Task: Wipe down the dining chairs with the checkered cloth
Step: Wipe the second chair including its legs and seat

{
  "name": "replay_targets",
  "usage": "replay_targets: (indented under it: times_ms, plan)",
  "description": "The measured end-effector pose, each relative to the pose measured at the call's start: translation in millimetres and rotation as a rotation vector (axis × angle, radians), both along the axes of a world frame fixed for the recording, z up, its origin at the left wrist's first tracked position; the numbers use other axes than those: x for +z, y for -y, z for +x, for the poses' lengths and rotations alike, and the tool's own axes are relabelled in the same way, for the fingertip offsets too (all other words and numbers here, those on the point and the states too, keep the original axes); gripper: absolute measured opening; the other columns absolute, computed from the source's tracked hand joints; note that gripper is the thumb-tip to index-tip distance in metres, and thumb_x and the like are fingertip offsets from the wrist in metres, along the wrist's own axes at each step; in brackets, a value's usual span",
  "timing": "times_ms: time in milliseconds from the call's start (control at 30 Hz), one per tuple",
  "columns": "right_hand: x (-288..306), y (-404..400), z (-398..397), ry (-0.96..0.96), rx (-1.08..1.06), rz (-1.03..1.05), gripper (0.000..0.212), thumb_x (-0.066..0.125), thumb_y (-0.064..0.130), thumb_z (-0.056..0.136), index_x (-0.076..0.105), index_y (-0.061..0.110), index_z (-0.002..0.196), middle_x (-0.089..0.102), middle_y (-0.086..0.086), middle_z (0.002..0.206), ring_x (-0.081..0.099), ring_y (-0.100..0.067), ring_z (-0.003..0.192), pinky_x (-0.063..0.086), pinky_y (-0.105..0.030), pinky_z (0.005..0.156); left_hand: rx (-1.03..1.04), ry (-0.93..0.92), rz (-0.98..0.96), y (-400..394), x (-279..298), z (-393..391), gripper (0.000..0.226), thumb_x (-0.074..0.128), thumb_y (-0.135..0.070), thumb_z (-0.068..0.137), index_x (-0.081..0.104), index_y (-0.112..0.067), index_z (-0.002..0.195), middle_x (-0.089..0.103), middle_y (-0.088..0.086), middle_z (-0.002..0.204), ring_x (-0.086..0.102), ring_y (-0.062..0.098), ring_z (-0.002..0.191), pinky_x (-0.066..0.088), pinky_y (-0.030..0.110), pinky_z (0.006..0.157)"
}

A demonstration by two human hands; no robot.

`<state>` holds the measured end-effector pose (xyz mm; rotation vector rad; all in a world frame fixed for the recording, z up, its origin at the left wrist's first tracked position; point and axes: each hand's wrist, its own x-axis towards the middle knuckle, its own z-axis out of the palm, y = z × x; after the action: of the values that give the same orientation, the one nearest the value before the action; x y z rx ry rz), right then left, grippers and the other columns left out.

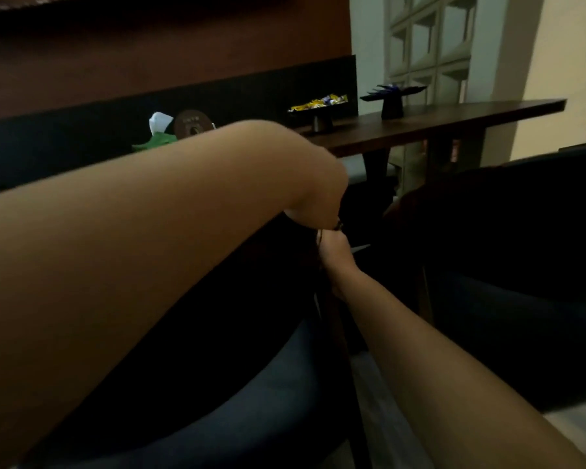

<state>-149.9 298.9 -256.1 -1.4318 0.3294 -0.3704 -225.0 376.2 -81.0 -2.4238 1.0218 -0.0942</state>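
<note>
Both hands, the left hand (313,211) and right hand (335,262), met at the dark chair (251,401) back edge; grip and cloth indiscernible in the gloom, so patches might get missed

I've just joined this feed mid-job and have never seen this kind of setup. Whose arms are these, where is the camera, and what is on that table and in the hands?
There is no machine here: a person wears a camera on the head, looking forward and down, so both bare arms reach into the picture. The left hand and right hand meet low at the dark frame of the blue padded chair. It is dim and blurred there, so I cannot tell what either hand holds; no checkered cloth is clearly visible. A second dark chair stands to the right. Behind, a long wooden table carries two small black stands, the nearer one with yellow and blue packets, the farther one with blue items.
</note>
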Motion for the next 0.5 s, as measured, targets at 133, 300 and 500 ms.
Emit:
replay_targets:
  times_ms: [133, 300, 500]
  plan:
    - [-36, -3, -29, -0.103, 0.033, 0.124, 0.041, 0.03, 0.029, 0.105, 0.042, 0.02, 0.066, 0.041, -0.005, 0.066, 0.037, -0.015, 0.054, 0.035, -0.024, 0.046, -0.12, 0.193, 0.027, 3, -25, -29, 0.055, 0.047, -0.032, 0.101, 0.03, -0.012, 0.15, 0.046, -0.002, 0.085, 0.049, 0.013, 0.069, 0.04, 0.026, 0.053]
    - [-90, -3, -30, 0.053, 0.054, 0.117, 0.023, 0.035, 0.033, 0.104, 0.058, 0.031, 0.104, 0.064, 0.004, 0.099, 0.062, -0.007, 0.082, 0.054, -0.019, 0.071, -0.159, 0.421, 0.016, -33, -125, -37, 0.052, 0.029, -0.017, 0.101, 0.024, 0.001, 0.149, 0.032, 0.022, 0.153, 0.024, 0.039, 0.144, -0.002, 0.051, 0.119]
    - [-147, -2, -17, -0.107, -0.07, 0.153, 0.04, 0.037, 0.033, 0.098, 0.053, 0.025, 0.062, 0.055, 0.011, 0.051, 0.052, -0.013, 0.06, 0.04, -0.029, 0.06, -0.291, -0.113, -0.345, -79, -272, -14, 0.059, 0.057, -0.028, 0.085, 0.049, -0.012, 0.141, 0.047, 0.005, 0.147, 0.051, 0.019, 0.13, 0.032, 0.029, 0.111]
